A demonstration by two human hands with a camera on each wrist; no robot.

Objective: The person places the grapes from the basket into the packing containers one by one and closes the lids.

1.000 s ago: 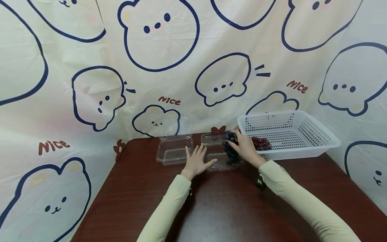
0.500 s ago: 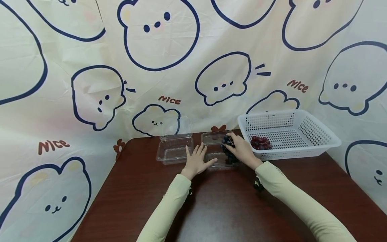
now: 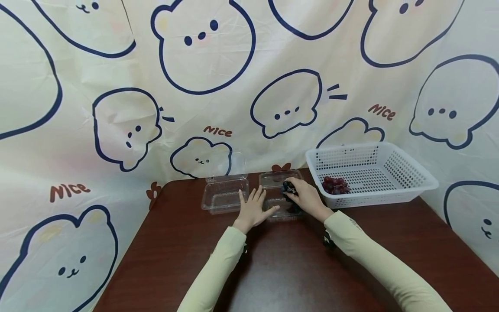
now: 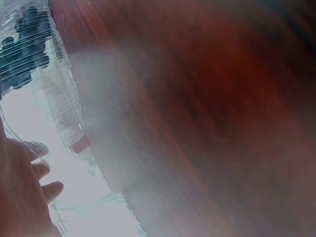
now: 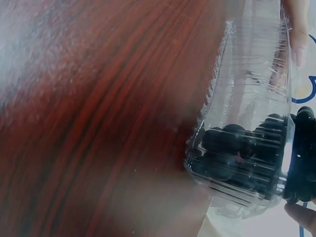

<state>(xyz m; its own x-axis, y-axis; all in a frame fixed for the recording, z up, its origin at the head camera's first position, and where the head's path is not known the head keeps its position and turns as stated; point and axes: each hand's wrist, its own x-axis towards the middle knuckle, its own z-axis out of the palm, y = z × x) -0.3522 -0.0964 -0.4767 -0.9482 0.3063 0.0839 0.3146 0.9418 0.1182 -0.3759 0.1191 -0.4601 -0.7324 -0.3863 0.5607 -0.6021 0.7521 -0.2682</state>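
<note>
My right hand [image 3: 308, 197] grips a bunch of dark grapes [image 3: 289, 188] at its upper end, over a clear plastic clamshell box [image 3: 276, 211] with its lid laid back. In the right wrist view, the lower dark grapes [image 5: 232, 143] lie inside the clear box [image 5: 249, 59], seen through its ribbed wall, while the upper ones rise past the rim by my fingertips [image 5: 302, 217]. My left hand [image 3: 251, 212] has its fingers spread at the left side of this box. The left wrist view shows those fingers [image 4: 51, 190] by the box edge, apart from the grapes.
A second clear clamshell box [image 3: 222, 198] stands open on the left, close to my left fingertips. At the right, a white perforated basket [image 3: 383, 198] holds a bunch of red grapes [image 3: 336, 185]. Behind the brown table [image 3: 288, 268] hangs a cartoon-printed cloth [image 3: 288, 52].
My right hand has moved left and down, lowering the dark grapes into the clear box. My left hand stays where it was.
</note>
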